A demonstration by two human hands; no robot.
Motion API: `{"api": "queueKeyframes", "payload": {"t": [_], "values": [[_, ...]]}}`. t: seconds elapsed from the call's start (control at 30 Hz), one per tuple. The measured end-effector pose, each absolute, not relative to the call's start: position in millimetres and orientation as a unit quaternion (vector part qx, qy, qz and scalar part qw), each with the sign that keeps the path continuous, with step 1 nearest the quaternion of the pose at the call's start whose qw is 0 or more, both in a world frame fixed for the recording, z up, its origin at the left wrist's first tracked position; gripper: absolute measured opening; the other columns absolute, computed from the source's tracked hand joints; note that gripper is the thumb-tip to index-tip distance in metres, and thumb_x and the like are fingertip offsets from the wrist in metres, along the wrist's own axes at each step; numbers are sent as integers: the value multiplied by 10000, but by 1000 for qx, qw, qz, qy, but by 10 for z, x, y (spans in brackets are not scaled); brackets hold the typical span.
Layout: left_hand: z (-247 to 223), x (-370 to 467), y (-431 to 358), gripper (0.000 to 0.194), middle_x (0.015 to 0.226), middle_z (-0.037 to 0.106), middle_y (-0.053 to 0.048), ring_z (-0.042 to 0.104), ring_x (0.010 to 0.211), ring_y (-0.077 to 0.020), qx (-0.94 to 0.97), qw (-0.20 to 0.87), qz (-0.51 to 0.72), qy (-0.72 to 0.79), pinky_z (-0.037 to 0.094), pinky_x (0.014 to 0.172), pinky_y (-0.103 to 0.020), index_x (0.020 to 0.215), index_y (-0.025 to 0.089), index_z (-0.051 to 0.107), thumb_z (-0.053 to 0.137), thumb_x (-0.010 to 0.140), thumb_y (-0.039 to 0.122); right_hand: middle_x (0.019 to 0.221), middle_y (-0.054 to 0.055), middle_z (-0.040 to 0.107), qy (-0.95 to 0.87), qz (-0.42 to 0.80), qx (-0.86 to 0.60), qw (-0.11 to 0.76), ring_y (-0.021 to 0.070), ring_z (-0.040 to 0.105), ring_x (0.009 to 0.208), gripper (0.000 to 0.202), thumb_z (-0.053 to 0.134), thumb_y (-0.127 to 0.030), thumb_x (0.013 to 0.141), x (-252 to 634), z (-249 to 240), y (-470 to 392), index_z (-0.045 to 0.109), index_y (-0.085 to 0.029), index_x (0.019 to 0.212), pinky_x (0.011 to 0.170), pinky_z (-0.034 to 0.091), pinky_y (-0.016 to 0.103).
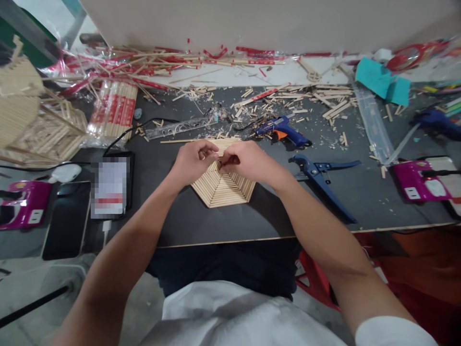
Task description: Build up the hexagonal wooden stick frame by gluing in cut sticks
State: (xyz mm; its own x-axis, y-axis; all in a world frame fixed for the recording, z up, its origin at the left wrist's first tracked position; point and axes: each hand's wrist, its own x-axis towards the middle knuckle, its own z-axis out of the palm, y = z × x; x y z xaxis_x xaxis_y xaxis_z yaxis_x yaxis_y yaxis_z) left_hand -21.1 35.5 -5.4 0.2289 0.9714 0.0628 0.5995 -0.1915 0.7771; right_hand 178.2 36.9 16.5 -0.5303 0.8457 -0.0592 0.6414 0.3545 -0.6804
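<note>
A many-sided panel of thin wooden sticks (226, 190) lies on the dark table in front of me, its sticks laid in rings around a centre. Over its upper left part is my left hand (196, 161), fingers curled together near the centre. My right hand (247, 161) comes in from the other side, with thumb and fingers pinched at the panel's centre. Whatever is between the fingertips of either hand is too small or hidden to name. One thin stick (175, 142) lies just behind my left hand.
A blue glue gun (283, 129) and a blue cutter (324, 185) lie to the right. Phones (66, 218) and a purple power socket (27, 204) are at left. Stick scraps (336, 103), a clear ruler (182, 127) and wrapped stick bundles (113, 113) lie farther back.
</note>
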Motion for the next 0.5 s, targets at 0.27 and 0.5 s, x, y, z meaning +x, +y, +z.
{"api": "queueKeyframes", "payload": {"t": [0.27,0.5], "values": [[-20,-151,283,101,888,737,-25,609,710,-132,724,204,409,516,497,734,-285,956,191,719,647,902,236,841,79,718,-815,266,-484,176,162,599,754,139,639,-141,926,1789,182,332,773,-128,889,723,389,291],[-119,-220,348,94,833,728,-25,627,721,-152,759,202,329,524,497,720,-295,915,189,718,645,868,224,844,54,683,-801,266,-493,211,154,569,750,117,668,-178,926,1737,86,347,727,-158,827,734,391,296]]}}
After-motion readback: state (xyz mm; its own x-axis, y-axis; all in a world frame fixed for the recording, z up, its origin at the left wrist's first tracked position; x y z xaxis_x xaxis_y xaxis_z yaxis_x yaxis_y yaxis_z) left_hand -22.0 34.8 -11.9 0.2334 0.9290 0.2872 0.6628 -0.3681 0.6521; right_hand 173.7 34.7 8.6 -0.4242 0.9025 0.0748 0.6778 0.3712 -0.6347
